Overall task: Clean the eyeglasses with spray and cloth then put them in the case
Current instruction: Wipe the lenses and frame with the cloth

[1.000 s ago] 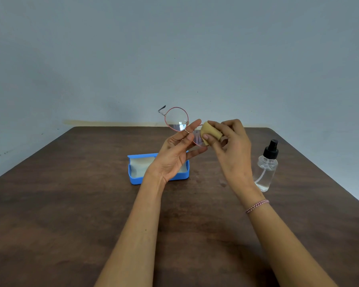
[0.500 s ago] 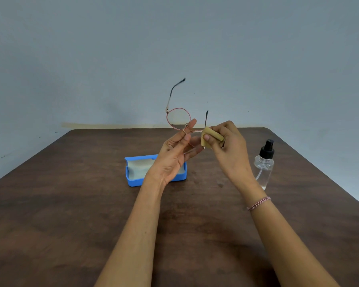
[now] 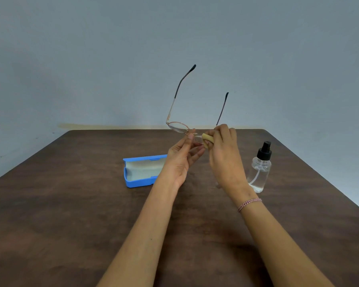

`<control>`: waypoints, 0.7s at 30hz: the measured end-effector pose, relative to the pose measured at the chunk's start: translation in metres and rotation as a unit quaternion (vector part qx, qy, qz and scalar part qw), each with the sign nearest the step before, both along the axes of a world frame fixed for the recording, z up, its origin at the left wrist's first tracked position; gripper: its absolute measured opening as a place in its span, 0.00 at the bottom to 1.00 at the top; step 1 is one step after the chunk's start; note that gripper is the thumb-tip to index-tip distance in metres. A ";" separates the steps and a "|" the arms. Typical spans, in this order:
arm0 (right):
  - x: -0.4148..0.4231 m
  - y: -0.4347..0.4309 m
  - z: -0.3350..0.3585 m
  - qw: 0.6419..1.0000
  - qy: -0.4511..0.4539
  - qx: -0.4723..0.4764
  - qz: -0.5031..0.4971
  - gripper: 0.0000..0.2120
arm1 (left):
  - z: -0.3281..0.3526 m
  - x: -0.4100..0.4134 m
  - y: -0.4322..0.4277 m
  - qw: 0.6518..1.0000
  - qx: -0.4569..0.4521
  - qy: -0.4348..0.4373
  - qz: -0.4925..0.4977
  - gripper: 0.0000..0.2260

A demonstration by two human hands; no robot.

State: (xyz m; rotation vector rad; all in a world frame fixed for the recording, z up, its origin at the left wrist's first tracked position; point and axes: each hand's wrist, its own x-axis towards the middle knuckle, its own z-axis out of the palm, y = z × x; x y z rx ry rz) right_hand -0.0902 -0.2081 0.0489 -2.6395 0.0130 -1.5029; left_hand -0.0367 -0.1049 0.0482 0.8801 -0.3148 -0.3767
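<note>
Thin-rimmed round eyeglasses (image 3: 177,127) are held above the far part of the table, lenses tipped nearly flat, both temple arms pointing up. My left hand (image 3: 181,157) pinches the frame at the bridge with its fingertips. My right hand (image 3: 224,154) grips a small folded yellow cloth (image 3: 208,139) pressed against the right lens, which the cloth and fingers mostly hide. An open blue case (image 3: 140,170) with a pale lining lies on the table behind my left hand. A clear spray bottle (image 3: 259,169) with a black pump stands to the right of my right wrist.
The dark brown wooden table (image 3: 71,214) fills the lower view; its far edge meets a grey wall and its right edge runs diagonally past the bottle. A beaded bracelet (image 3: 249,204) circles my right wrist.
The glasses have tipped from lenses facing me to lying nearly flat, and the temple arms have swung up. Both hands stay at the frame, cloth on the right lens.
</note>
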 end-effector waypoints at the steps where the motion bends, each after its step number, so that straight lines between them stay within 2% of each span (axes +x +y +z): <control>1: 0.000 0.000 -0.001 1.000 0.001 0.001 -0.001 0.09 | -0.001 -0.001 -0.002 1.000 -0.002 0.013 0.008 0.07; 8: 0.000 0.002 -0.004 0.999 0.011 0.025 0.022 0.11 | -0.001 -0.006 -0.008 0.999 -0.003 0.037 -0.010 0.11; 12: 0.001 0.002 -0.007 0.997 0.032 0.027 0.058 0.09 | -0.001 -0.005 -0.006 0.998 0.005 0.055 0.002 0.06; 15: 0.001 0.002 -0.005 0.979 0.049 0.150 0.125 0.07 | -0.001 -0.001 -0.003 0.999 -0.010 0.044 0.019 0.03; 17: -0.001 0.001 -0.001 0.940 0.029 0.295 0.167 0.05 | 0.000 0.001 0.000 0.999 -0.018 0.040 0.028 0.03; 19: -0.002 -0.002 0.002 0.869 0.013 0.455 0.192 0.08 | 0.000 0.003 0.003 0.998 -0.028 0.044 0.040 0.05; 21: -0.002 -0.007 0.003 0.792 0.031 0.573 0.206 0.13 | 0.000 0.006 0.007 0.997 -0.028 0.048 0.055 0.09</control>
